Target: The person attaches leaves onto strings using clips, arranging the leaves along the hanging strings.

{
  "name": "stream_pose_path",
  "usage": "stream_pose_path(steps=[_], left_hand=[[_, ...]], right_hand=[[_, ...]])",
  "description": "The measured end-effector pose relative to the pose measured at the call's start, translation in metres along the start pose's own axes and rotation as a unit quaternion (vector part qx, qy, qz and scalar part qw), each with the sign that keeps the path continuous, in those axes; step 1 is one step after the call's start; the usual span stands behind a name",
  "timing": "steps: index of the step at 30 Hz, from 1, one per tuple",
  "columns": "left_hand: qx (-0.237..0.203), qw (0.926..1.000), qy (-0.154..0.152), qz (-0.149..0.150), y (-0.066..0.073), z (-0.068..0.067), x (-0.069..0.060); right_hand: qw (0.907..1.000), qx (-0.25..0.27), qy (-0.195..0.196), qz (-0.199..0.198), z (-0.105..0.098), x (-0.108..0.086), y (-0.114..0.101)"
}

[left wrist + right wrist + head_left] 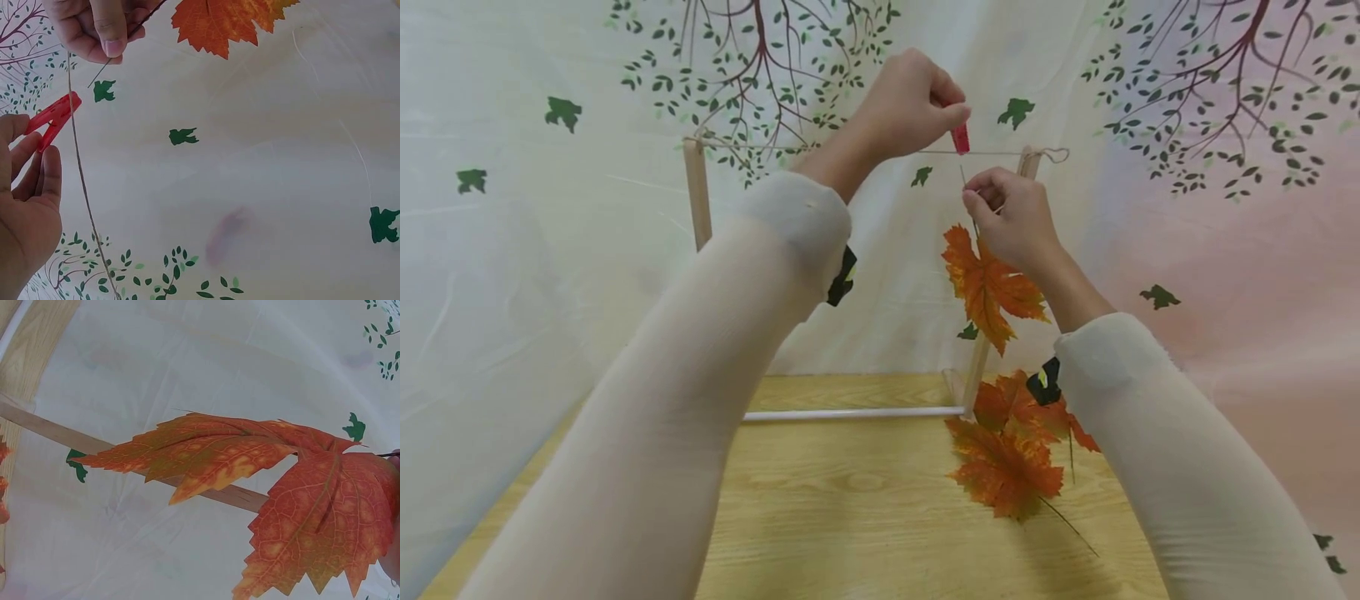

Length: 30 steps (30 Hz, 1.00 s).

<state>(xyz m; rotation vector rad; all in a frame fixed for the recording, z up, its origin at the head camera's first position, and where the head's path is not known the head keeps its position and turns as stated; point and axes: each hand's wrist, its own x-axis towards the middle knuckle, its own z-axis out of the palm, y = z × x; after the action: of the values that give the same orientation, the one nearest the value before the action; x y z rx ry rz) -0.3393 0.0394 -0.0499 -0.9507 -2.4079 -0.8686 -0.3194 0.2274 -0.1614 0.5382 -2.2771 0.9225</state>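
My left hand (912, 104) pinches a red clothespin (57, 119) by its handle ends, with the tip at the string (84, 181). Whether the clothespin grips the string I cannot tell. Just below, my right hand (1011, 208) holds the thin dark stem of an orange maple leaf (988, 283) between thumb and fingers. The stem's end points up, close under the clothespin and apart from it in the head view. The leaf hangs beneath the right hand and fills much of the right wrist view, which hides most of that hand.
The string runs between two wooden posts (697, 187), joined low down by a white rod (857, 413). More orange maple leaves (1007, 471) lie on the wooden table (850, 517) at the right post's foot. Behind hangs a pale cloth (512, 292) with printed trees and green leaf shapes.
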Motion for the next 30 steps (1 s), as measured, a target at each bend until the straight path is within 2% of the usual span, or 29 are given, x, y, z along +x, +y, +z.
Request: stream_pose_path(steps=[6, 13, 26, 30], left_hand=[[0.002, 0.9999, 0.005, -0.009, 0.001, 0.003, 0.0], [-0.003, 0.9996, -0.005, -0.028, 0.004, 0.007, 0.0], [-0.013, 0.9995, 0.002, -0.028, 0.003, 0.008, 0.0], [-0.019, 0.9991, 0.009, -0.037, 0.002, 0.008, -0.001]], right_hand=[[1.0, 0.002, 0.003, -0.003, 0.001, -0.001, 0.0], [1.0, 0.004, 0.002, -0.001, 0.004, 0.0, 0.0], [0.9993, 0.029, 0.022, -0.005, 0.011, 0.001, 0.004], [0.9988, 0.039, 0.026, -0.011, 0.012, 0.001, 0.004]])
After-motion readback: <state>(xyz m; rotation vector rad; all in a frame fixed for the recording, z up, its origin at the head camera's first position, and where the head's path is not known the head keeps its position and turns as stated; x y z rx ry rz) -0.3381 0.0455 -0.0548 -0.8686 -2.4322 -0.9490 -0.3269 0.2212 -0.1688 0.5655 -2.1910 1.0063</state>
